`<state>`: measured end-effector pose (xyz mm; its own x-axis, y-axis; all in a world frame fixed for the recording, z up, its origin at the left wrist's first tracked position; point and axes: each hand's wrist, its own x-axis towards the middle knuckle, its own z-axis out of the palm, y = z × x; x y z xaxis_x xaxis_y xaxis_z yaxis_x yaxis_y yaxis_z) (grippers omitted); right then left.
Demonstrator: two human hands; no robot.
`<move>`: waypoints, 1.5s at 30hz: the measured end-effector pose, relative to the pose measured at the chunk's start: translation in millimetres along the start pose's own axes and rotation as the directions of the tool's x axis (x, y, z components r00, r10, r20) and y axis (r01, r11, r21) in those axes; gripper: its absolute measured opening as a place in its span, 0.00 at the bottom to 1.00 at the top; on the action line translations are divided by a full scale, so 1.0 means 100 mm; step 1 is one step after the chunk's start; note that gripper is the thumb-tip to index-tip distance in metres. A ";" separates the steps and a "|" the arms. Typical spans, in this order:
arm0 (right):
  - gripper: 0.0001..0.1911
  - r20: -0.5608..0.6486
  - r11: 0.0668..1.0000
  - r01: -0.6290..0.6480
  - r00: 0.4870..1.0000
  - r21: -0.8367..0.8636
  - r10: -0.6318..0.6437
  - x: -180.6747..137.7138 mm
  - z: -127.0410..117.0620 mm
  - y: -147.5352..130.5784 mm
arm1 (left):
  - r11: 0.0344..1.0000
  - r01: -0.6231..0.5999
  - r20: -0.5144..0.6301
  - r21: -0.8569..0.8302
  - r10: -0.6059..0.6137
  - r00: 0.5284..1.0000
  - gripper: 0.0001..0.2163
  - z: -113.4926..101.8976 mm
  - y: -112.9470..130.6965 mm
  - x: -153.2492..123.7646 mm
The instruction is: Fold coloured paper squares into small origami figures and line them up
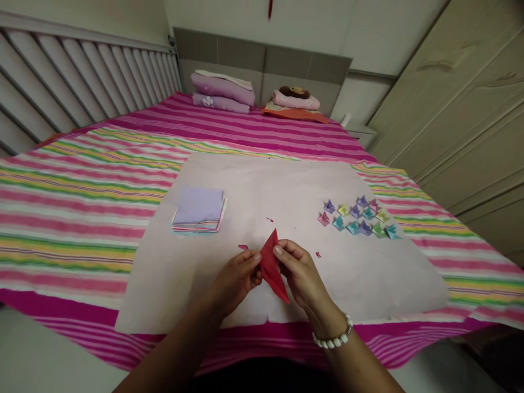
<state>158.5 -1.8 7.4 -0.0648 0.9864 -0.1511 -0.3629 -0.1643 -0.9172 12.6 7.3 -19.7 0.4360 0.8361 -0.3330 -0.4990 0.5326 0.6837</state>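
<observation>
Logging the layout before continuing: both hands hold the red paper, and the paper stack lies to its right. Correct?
Not quite: the head view shows the paper stack to the left of the red paper. The left hand and right hand do both hold the red paper.

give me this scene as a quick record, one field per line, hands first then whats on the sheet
left hand: pinches the left side of the red folded paper
right hand: pinches the same paper's other side; white bracelet worn
surface: pale sheet over striped bedding
sheet's left side: stack of paper squares, lilac on top
sheet's right side: small folded paper shapes in purple, yellow, pink, blue, green
near hands: red scraps
back: headboard
</observation>
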 end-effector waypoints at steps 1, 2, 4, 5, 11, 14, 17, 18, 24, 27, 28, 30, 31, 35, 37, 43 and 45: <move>0.12 -0.001 1.000 0.002 1.000 0.002 -0.002 0.00 0.00 0.00 | 1.000 0.001 0.000 0.001 -0.001 1.000 0.10 0.00 0.00 0.00; 0.12 -0.001 1.000 0.004 1.000 0.004 -0.004 0.00 0.00 0.00 | 1.000 0.001 0.001 0.003 -0.001 1.000 0.10 0.00 0.00 0.00; 0.12 0.001 1.000 0.002 1.000 0.007 -0.002 0.00 0.00 0.00 | 1.000 0.001 0.005 0.006 -0.001 1.000 0.10 0.00 0.01 0.00; 0.12 0.002 1.000 0.001 1.000 0.008 -0.001 0.00 0.00 0.00 | 1.000 0.002 0.008 0.008 -0.002 1.000 0.10 0.00 0.01 0.00; 0.11 0.003 1.000 -0.013 1.000 0.011 0.013 0.01 -0.01 0.00 | 1.000 -0.006 0.003 0.012 0.005 1.000 0.10 0.00 0.01 -0.01; 0.11 0.006 1.000 -0.020 1.000 0.002 0.020 0.01 -0.02 0.01 | 1.000 -0.005 -0.002 0.014 0.005 1.000 0.11 0.01 0.02 -0.03; 0.10 -0.004 1.000 -0.012 1.000 -0.016 0.012 0.02 -0.04 0.02 | 1.000 -0.010 -0.029 0.018 0.010 1.000 0.13 0.02 0.04 -0.04; 0.09 -0.008 1.000 -0.002 1.000 -0.029 0.002 0.02 -0.05 0.03 | 1.000 -0.015 -0.041 0.021 0.016 0.999 0.14 0.02 0.04 -0.04; 0.10 0.016 0.988 0.073 0.997 -0.132 -0.072 0.04 -0.08 0.03 | 0.995 -0.069 -0.079 0.078 0.075 0.994 0.14 0.04 0.04 -0.03; 0.13 0.028 0.989 0.046 0.999 -0.140 -0.043 0.03 -0.08 0.01 | 0.992 -0.068 -0.105 0.110 0.080 0.991 0.14 0.05 0.05 -0.04; 0.15 0.030 0.989 0.031 0.999 -0.143 -0.026 0.03 -0.08 0.01 | 0.991 -0.068 -0.113 0.116 0.081 0.990 0.15 0.05 0.05 -0.04; 0.17 0.032 0.988 0.001 0.999 -0.156 0.004 0.03 -0.08 0.01 | 0.990 -0.070 -0.127 0.123 0.085 0.988 0.15 0.06 0.05 -0.05; 0.16 0.038 0.987 -0.010 0.999 -0.163 0.016 0.03 -0.08 0.01 | 0.990 -0.070 -0.133 0.124 0.087 0.987 0.15 0.05 0.05 -0.04; 0.11 0.103 0.982 -0.021 0.994 -0.188 0.041 0.03 -0.10 0.01 | 0.991 -0.068 -0.153 0.115 0.085 0.985 0.15 0.04 0.03 -0.03; 0.10 0.132 0.975 -0.010 0.990 -0.220 0.040 0.03 -0.11 0.03 | 0.992 -0.065 -0.169 0.107 0.082 0.982 0.15 0.05 0.03 -0.03; 0.10 0.069 0.942 0.072 0.996 -0.327 -0.052 0.06 -0.11 0.13 | 0.992 -0.085 -0.217 0.092 0.103 0.971 0.18 0.10 0.00 -0.02; 0.08 0.027 0.928 0.081 0.997 -0.364 -0.076 0.06 -0.09 0.17 | 0.990 -0.103 -0.208 0.100 0.122 0.970 0.19 0.11 -0.01 -0.02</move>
<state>160.8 1.4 -12.2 -0.0620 0.9956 -0.0706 -0.0037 -0.0710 -0.9975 20.1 3.5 -12.6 0.2062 0.9039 -0.3748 -0.4636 0.4276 0.7761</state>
